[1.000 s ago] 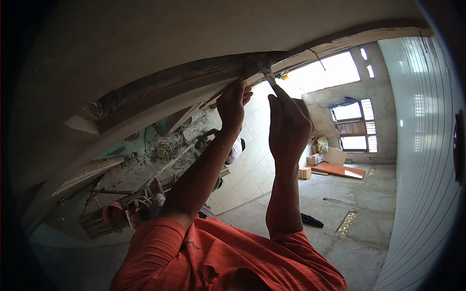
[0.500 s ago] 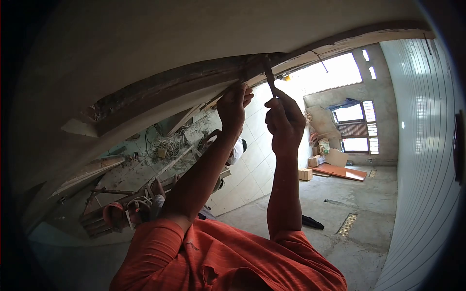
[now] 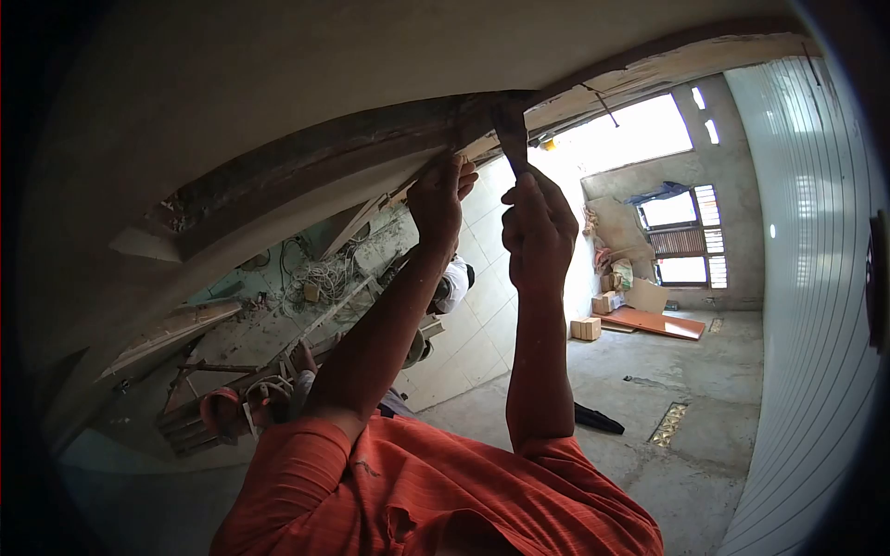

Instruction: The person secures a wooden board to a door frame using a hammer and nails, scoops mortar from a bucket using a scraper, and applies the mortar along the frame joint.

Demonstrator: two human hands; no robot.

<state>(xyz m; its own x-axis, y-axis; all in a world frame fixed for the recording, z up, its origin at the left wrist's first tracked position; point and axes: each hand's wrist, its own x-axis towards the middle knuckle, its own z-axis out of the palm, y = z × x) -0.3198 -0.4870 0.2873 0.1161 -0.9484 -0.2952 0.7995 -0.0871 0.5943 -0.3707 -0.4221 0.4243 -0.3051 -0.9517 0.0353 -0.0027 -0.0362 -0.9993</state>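
Observation:
Overhead, a long recess (image 3: 334,148) runs along the pale ceiling (image 3: 306,65), with a rough lip on its near side. My right hand (image 3: 540,222) is wrapped round a putty knife (image 3: 511,139), its dark flat blade pointing up into the recess beside the lip. Just left of it, my left hand (image 3: 438,199) is raised to the recess lip with its fingers curled and pinched together. What lies between those fingertips, if anything, is too dark to make out. The blade's tip merges with the dark recess, so contact there is unclear.
Below left, a person in a white top (image 3: 452,285) is near tangled cables (image 3: 320,278) and debris. An orange board (image 3: 654,322) and cardboard boxes (image 3: 586,328) lie on the concrete floor. A thin rod (image 3: 601,104) hangs from the ceiling edge. White panelling (image 3: 816,278) lines the right.
The putty knife has turned from nearly edge-on to show its broad face, and its tip has shifted slightly left. My left hand has moved slightly left and up along the lip.

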